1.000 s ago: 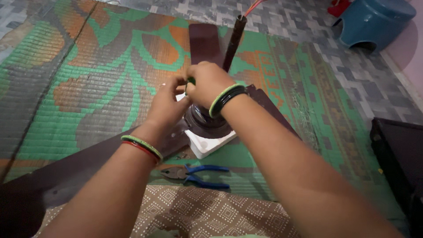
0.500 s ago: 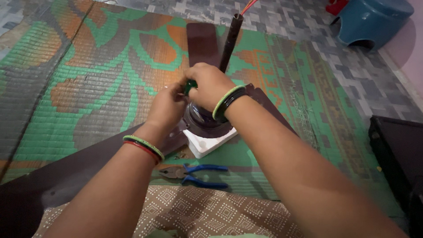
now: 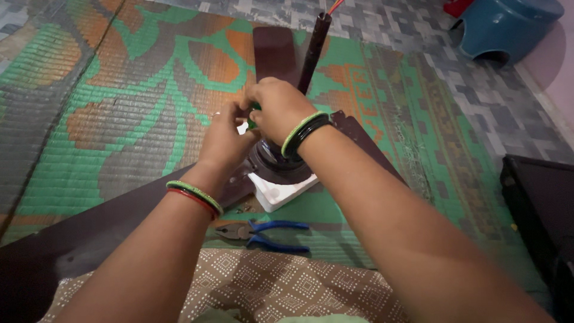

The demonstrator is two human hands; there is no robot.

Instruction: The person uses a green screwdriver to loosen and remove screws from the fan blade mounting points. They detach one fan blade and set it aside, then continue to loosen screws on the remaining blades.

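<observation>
Right hand [image 3: 276,107] and left hand [image 3: 224,140] pinch a small green part [image 3: 253,112] above the ceiling fan motor [image 3: 276,164]; blue-handled pliers [image 3: 263,233] lie near the mat's [image 3: 89,149] front edge, beside the fan blade [image 3: 89,230].

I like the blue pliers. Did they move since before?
No. The pliers lie in the same spot beside the white block; only the camera shifted slightly.

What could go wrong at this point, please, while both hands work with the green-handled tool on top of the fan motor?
The right hand covers the green-handled tool, so its tip is hidden and it might slip onto the left hand close beside it. The fan motor sits on a white block and may rock under pressure. Small loose parts on the mat near the pliers could get lost.
</observation>
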